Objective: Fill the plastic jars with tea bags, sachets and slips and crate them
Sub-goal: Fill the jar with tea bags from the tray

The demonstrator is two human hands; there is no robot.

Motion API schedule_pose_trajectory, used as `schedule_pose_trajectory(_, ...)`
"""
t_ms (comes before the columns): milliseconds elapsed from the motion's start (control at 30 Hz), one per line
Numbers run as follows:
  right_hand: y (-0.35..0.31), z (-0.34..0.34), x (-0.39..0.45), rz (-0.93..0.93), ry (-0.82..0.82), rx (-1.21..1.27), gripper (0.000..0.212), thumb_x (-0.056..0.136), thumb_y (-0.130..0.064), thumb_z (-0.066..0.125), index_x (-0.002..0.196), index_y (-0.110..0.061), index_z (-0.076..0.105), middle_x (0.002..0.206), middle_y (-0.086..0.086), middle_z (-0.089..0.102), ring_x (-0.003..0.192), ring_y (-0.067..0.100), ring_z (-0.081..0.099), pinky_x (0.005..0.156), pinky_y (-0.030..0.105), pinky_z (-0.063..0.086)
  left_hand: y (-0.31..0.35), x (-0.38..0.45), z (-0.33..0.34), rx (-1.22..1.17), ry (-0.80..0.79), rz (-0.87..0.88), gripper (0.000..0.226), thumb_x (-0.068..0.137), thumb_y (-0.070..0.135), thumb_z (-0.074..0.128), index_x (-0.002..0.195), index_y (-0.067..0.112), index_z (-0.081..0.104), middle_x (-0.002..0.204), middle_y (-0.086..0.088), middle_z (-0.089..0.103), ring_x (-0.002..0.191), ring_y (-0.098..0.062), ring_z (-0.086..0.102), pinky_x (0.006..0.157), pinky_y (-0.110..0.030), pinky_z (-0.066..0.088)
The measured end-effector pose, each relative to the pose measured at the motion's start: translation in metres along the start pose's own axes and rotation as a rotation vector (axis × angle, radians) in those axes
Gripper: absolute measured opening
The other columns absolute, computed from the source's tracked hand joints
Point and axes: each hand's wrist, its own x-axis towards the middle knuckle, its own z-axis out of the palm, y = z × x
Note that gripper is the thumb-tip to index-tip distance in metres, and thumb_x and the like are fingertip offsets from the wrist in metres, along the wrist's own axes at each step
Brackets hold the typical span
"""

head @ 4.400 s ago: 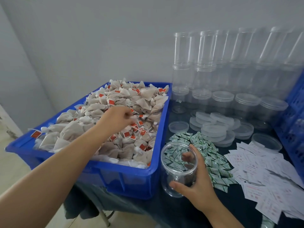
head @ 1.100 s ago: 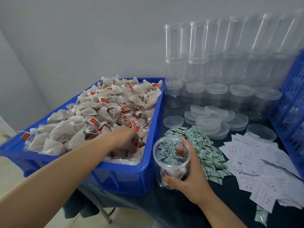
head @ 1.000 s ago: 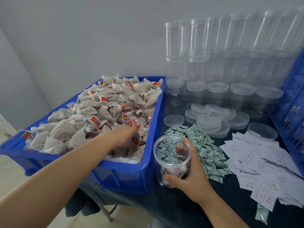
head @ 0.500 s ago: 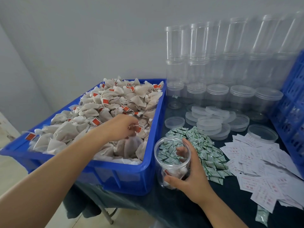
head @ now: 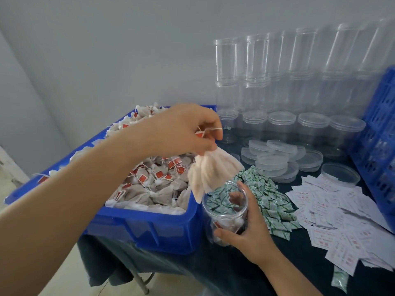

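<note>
My left hand (head: 181, 130) pinches a small bunch of tea bags (head: 210, 170) by their tops, and they hang just above the mouth of an open clear plastic jar (head: 225, 212). My right hand (head: 249, 226) grips that jar upright on the dark table, right of the blue bin (head: 149, 227) piled with tea bags. A few tea bags lie at the jar's bottom. Green sachets (head: 271, 197) are heaped behind the jar, and white paper slips (head: 342, 214) are spread to the right.
Stacks of empty clear jars (head: 277, 82) line the back wall, with loose clear lids (head: 275, 159) in front of them. A blue crate (head: 380, 146) stands at the right edge. One green sachet (head: 339, 278) lies near the table's front edge.
My left hand has lifted out of the bin with a bunch of tea bags and swung right, over the jar. My right hand has kept its hold on the jar.
</note>
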Motion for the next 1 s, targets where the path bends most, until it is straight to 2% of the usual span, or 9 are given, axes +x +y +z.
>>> schedule_pose_trajectory(67, 0.0, 0.0, 0.0, 0.001, -0.012, 0.018, 0.1, 0.055, -0.049, 0.088, 0.134, -0.07, 0.03, 0.136, -0.026, 0.049, 0.13, 0.001, 0.05, 0.099, 0.019, 0.049, 0.009, 0.0, 0.008, 0.033, -0.038, 0.04, 0.022, 0.083, 0.022, 0.069, 0.076, 0.039, 0.057, 0.076, 0.027, 0.061, 0.074, 0.008, 0.057, 0.064, -0.003, 0.04)
schedule_pose_trajectory(133, 0.002, 0.0, 0.0, 0.005, -0.011, 0.028, 0.097, 0.057, -0.044, 0.091, 0.138, -0.052, 0.038, 0.137, -0.01, 0.054, 0.128, 0.012, 0.054, 0.103, 0.042, 0.051, 0.014, 0.001, 0.017, 0.055, -0.078, 0.064, 0.022, 0.084, 0.022, 0.068, 0.079, 0.039, 0.056, 0.074, 0.023, 0.06, 0.074, 0.01, 0.054, 0.066, -0.001, 0.038)
schedule_pose_trajectory(200, 0.004, -0.001, 0.001, 0.006, 0.007, 0.028, 0.094, 0.057, -0.041, 0.092, 0.137, -0.045, 0.043, 0.134, -0.007, 0.057, 0.125, 0.015, 0.057, 0.102, 0.049, 0.05, 0.015, 0.004, 0.026, 0.054, -0.111, 0.079, 0.017, 0.084, 0.019, 0.068, 0.083, 0.034, 0.059, 0.073, 0.023, 0.059, 0.074, 0.011, 0.053, 0.067, -0.002, 0.038)
schedule_pose_trajectory(333, 0.006, 0.0, 0.001, 0.021, 0.011, 0.033, 0.093, 0.054, -0.045, 0.092, 0.132, -0.054, 0.043, 0.131, -0.015, 0.059, 0.123, 0.011, 0.058, 0.101, 0.049, 0.052, 0.013, 0.009, 0.043, 0.078, -0.162, 0.08, 0.016, 0.086, 0.018, 0.066, 0.087, 0.032, 0.058, 0.076, 0.025, 0.057, 0.074, 0.014, 0.052, 0.067, -0.002, 0.038)
schedule_pose_trajectory(433, 0.006, 0.001, 0.002, 0.02, 0.015, 0.045, 0.105, 0.054, -0.042, 0.093, 0.14, -0.059, 0.034, 0.138, -0.016, 0.054, 0.128, 0.009, 0.055, 0.105, 0.045, 0.049, 0.007, 0.01, 0.055, 0.121, -0.218, 0.076, 0.016, 0.087, 0.02, 0.065, 0.09, 0.033, 0.055, 0.082, 0.023, 0.058, 0.076, 0.011, 0.053, 0.067, -0.003, 0.039)
schedule_pose_trajectory(600, 0.005, 0.0, 0.002, 0.015, -0.017, 0.037, 0.112, 0.053, -0.045, 0.092, 0.144, -0.059, 0.028, 0.142, -0.007, 0.05, 0.129, 0.013, 0.054, 0.106, 0.049, 0.048, -0.004, 0.007, 0.068, 0.155, -0.325, 0.067, 0.018, 0.084, 0.02, 0.065, 0.1, 0.029, 0.062, 0.088, 0.017, 0.06, 0.075, 0.009, 0.051, 0.068, -0.009, 0.039)
schedule_pose_trajectory(767, 0.001, 0.0, 0.001, 0.014, -0.021, 0.012, 0.105, 0.052, -0.049, 0.087, 0.132, -0.077, 0.025, 0.14, -0.015, 0.047, 0.131, -0.001, 0.048, 0.097, 0.017, 0.048, -0.01, 0.005, 0.082, 0.326, -0.481, 0.055, 0.02, 0.086, 0.013, 0.06, 0.104, 0.022, 0.063, 0.089, 0.013, 0.051, 0.088, -0.008, 0.053, 0.083, -0.029, 0.048)
schedule_pose_trajectory(867, 0.0, 0.0, 0.001, 0.021, -0.027, 0.027, 0.107, 0.052, -0.047, 0.088, 0.136, -0.072, 0.027, 0.141, -0.013, 0.048, 0.131, 0.004, 0.05, 0.103, 0.033, 0.051, -0.01, 0.005, 0.086, 0.342, -0.403, 0.078, 0.013, 0.087, 0.016, 0.06, 0.1, 0.016, 0.062, 0.093, 0.004, 0.058, 0.088, -0.014, 0.054, 0.083, -0.035, 0.047)
schedule_pose_trajectory(1000, -0.001, 0.0, 0.002, 0.016, -0.039, 0.043, 0.111, 0.054, -0.042, 0.091, 0.146, -0.055, 0.029, 0.143, -0.007, 0.049, 0.133, 0.01, 0.05, 0.107, 0.046, 0.048, -0.01, 0.006, 0.083, 0.254, -0.31, 0.12, 0.016, 0.089, 0.026, 0.063, 0.102, 0.018, 0.06, 0.096, 0.006, 0.06, 0.084, -0.006, 0.05, 0.078, -0.023, 0.042)
